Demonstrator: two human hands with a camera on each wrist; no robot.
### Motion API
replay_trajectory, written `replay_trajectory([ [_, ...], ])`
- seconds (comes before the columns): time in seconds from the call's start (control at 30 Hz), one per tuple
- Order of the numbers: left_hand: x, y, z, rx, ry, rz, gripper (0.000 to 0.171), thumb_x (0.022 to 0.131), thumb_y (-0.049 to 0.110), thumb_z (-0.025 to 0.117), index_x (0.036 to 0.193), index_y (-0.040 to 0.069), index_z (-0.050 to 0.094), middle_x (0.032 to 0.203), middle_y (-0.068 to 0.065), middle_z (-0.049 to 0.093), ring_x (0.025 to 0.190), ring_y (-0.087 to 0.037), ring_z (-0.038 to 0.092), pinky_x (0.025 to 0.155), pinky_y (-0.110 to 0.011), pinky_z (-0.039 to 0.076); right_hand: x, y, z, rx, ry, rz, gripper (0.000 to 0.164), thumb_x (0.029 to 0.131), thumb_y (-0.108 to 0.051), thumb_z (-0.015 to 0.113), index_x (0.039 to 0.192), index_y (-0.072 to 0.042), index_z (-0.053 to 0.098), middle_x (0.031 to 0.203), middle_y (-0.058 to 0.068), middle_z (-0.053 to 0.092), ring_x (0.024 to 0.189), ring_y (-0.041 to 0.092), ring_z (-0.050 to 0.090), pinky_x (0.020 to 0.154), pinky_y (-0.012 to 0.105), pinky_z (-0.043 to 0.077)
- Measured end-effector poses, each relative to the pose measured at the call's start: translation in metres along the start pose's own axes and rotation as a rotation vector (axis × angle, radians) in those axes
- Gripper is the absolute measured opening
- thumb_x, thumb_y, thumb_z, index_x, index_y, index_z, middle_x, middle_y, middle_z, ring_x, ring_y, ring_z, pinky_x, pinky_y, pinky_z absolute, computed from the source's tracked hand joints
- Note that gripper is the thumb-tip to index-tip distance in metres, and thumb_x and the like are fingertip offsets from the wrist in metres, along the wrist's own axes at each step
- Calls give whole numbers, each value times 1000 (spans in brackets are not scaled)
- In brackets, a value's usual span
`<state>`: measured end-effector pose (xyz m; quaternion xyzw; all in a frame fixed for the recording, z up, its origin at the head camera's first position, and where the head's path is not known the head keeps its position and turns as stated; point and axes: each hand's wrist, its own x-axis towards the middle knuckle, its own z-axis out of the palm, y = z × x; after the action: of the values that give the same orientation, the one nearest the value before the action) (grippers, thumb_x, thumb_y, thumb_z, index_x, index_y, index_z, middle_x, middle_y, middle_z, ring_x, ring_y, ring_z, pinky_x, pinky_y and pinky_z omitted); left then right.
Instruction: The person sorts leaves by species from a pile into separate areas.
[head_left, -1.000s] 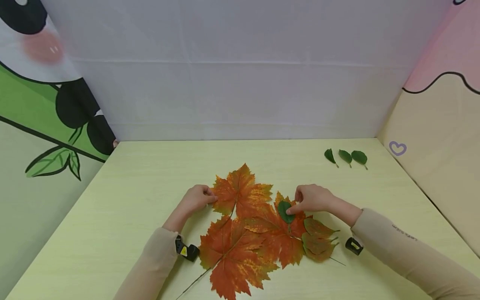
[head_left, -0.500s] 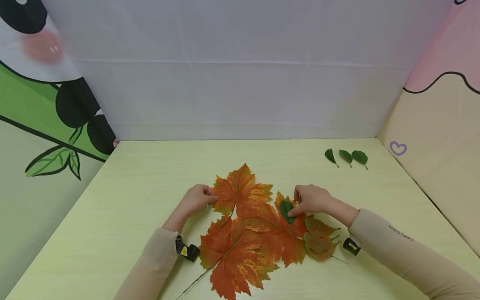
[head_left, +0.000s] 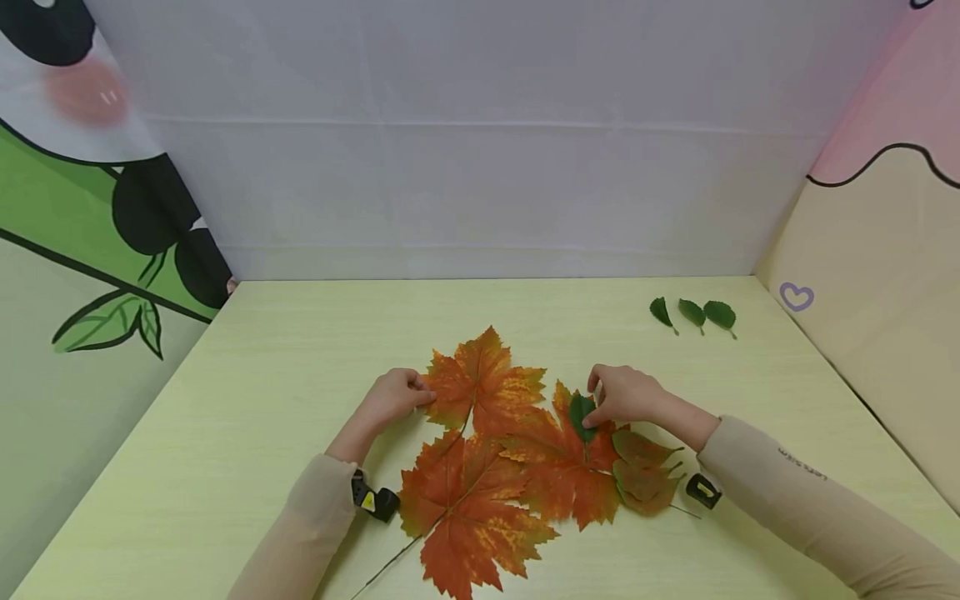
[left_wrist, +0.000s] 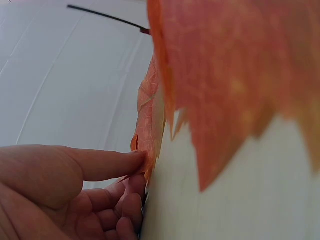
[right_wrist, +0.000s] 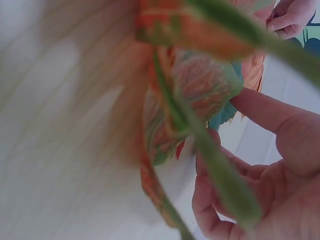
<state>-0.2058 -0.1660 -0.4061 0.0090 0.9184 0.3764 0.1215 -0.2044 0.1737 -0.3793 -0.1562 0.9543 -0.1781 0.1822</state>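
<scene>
With the middle of the orange bunch (head_left: 540,471) as the dial's centre, the left hand (head_left: 392,393) sits at ten o'clock, pinching the edge of the upper orange leaf (head_left: 480,379), which spreads toward twelve. The right hand (head_left: 626,393), well apart at two o'clock, pinches a green leaf (head_left: 580,412) over the right orange leaf (head_left: 573,487) — whether the orange one is caught too, I cannot tell. Overlapping reddish-green leaves (head_left: 647,485) reach out at three (stems pointing outward), and the lower orange leaf (head_left: 480,508) fills seven. Farther out at two, three small green leaves (head_left: 692,312) lie on the pale table (head_left: 285,367) — near its far edge.
</scene>
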Motion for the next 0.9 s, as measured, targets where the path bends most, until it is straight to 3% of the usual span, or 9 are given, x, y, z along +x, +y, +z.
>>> replay_trajectory([
  [0.57, 0, 1, -1, -3, -11, -7, 15, 86, 19, 62, 81, 5, 61, 75, -6, 60, 58, -15, 42, 52, -27, 34, 4, 0, -1, -6, 24, -20, 36, 71, -24, 77, 91, -5, 54, 77, 2, 52, 65, 16, 47, 58, 29, 38],
  [0.9, 2, 1, 0, 5, -13, -13, 15, 85, 20, 62, 80, 5, 62, 74, -5, 60, 58, -16, 42, 52, -26, 33, 7, 2, -1, 96, 32, -45, 35, 72, -13, 76, 92, -2, 50, 76, 5, 49, 66, 17, 46, 61, 29, 39],
])
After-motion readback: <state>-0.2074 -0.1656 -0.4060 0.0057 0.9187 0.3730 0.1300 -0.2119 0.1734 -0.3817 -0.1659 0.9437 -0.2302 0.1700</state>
